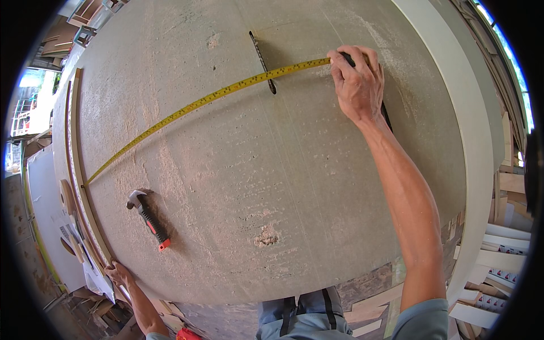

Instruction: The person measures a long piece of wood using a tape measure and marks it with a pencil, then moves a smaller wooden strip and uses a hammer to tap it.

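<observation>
My right hand (360, 85) is closed around a tape measure (347, 58), its dark case mostly hidden under the fingers. The yellow tape blade (198, 103) runs left across the grey tabletop (226, 164) to a long wooden strip (85, 204) at the left edge. It crosses over a narrow, dark slot (262, 62) with a jagged line in it, perhaps a saw blade. My left hand (119, 275) grips the near end of the strip. Between strip and tape lies a claw hammer (148, 220) with a black and red handle. Beside my right forearm a dark, narrow shape (387, 118) partly shows.
Wood dust and a small pile of shavings (266, 235) lie on the tabletop. A pale curved-looking border (473, 141) bounds it on the right. White boards (504, 260) are stacked at the lower right. On the left, a roll of tape (64, 195) and papers lie beyond the strip.
</observation>
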A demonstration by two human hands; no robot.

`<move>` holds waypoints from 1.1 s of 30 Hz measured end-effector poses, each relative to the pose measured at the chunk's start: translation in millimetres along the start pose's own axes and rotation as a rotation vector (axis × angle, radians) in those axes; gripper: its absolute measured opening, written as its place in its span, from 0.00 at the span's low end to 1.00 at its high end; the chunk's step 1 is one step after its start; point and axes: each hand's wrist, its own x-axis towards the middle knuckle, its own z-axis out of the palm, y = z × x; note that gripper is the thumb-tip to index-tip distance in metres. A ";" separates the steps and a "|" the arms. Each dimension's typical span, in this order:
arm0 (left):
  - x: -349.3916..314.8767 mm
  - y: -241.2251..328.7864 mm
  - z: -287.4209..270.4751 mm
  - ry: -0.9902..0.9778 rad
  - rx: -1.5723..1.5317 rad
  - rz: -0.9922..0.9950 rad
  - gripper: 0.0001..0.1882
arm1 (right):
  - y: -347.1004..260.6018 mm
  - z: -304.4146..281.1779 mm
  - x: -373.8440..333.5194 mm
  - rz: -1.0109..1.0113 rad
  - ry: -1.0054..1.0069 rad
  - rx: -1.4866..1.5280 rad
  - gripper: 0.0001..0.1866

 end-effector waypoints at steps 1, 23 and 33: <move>-0.5 0.9 0.0 0.000 -0.002 0.002 0.26 | 0.0 -0.8 0.2 0.001 -0.005 -0.002 0.11; 0.3 1.1 1.1 -0.017 0.023 -0.011 0.28 | 0.1 -0.1 -0.5 0.006 -0.006 0.002 0.11; 2.7 -3.5 3.6 0.016 0.031 0.006 0.27 | -0.8 -1.1 0.3 0.008 -0.007 0.009 0.11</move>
